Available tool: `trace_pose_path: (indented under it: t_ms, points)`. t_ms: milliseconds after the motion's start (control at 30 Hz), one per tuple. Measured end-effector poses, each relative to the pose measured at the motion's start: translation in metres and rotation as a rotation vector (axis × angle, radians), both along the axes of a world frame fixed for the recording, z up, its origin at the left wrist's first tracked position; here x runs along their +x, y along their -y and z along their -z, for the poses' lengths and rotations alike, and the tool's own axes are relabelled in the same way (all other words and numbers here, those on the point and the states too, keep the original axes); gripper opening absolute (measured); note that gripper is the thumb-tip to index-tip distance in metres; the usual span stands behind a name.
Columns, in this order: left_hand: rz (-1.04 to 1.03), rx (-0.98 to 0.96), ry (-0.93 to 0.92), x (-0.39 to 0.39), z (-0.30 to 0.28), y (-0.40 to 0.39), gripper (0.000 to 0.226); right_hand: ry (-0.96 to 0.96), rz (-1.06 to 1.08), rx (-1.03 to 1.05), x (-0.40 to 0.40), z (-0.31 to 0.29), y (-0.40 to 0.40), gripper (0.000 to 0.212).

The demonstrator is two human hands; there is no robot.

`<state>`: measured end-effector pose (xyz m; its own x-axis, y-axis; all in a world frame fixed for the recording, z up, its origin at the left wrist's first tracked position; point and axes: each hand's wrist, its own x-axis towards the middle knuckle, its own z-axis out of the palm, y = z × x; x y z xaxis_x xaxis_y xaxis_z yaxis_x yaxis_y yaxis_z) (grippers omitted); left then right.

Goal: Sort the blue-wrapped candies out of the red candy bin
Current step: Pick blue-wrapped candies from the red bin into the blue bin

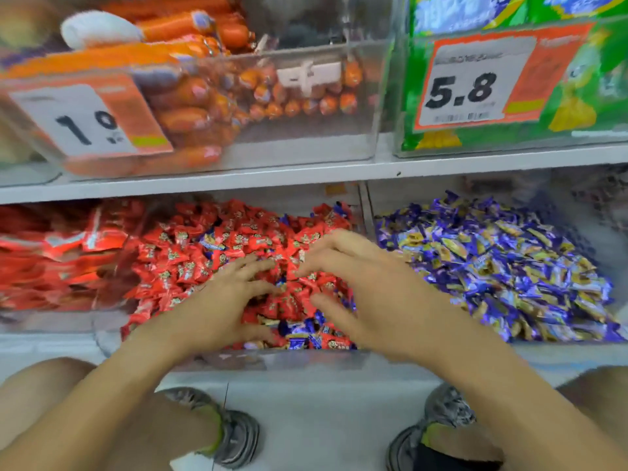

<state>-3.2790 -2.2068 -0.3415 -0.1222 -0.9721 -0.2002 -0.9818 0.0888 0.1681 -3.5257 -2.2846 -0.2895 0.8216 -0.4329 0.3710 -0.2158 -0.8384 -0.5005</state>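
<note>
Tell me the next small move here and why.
Probably pinch one of the blue-wrapped candies at the front of the red candy bin with the right hand: both hands hover spread and hold nothing, and that cluster lies just beneath them.

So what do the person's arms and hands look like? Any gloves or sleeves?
No gloves and no sleeves in view: both forearms are bare. The left hand and right hand show no rings, watch or bracelets that I can make out, though the picture is a bit blurry.
</note>
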Motion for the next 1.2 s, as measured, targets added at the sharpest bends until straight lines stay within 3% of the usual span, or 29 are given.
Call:
trace_pose_path:
  t_ms: [133, 300, 367, 433, 500, 600, 733, 867, 1000, 1200]
  points:
    - [0.001, -0.143, -0.168, 0.022, -0.003, -0.004, 0.050, -0.382, 0.044, -0.009, 0.040, 0.010, 0.009, 0.043]
    - [-0.080, -0.188, -0.309, 0.026, -0.012, -0.005, 0.055, -0.776, 0.095, -0.140, 0.066, 0.028, 0.019, 0.051]
    - [-0.147, -0.206, -0.368, 0.024, -0.012, 0.001, 0.055, -0.875, 0.087, -0.157, 0.068, 0.034, 0.019, 0.040]
    - [-0.153, -0.197, -0.275, 0.022, -0.009, 0.010, 0.052, -0.926, 0.109, -0.111, 0.067, 0.031, 0.021, 0.033]
    - [-0.103, -0.142, -0.126, 0.019, -0.004, 0.020, 0.056, -0.923, 0.127, -0.084, 0.068, 0.023, 0.023, 0.038]
    - [-0.035, 0.001, -0.057, 0.019, -0.003, 0.027, 0.069, -0.791, 0.089, -0.079, 0.079, 0.020, 0.019, 0.047]
    - [0.003, 0.105, -0.022, 0.019, -0.002, 0.030, 0.076, -0.895, -0.001, -0.086, 0.089, 0.038, 0.012, 0.075]
    - [-0.026, 0.074, -0.081, 0.012, 0.002, 0.031, 0.050, -0.921, -0.043, -0.166, 0.082, 0.044, 0.018, 0.050]
    - [-0.052, -0.009, -0.230, 0.012, -0.001, 0.026, 0.029, -0.887, -0.051, -0.026, 0.080, 0.021, 0.029, 0.015]
    - [-0.164, -0.008, -0.641, 0.026, -0.017, 0.025, 0.035, -0.735, 0.024, 0.008, 0.070, -0.006, 0.046, 0.010]
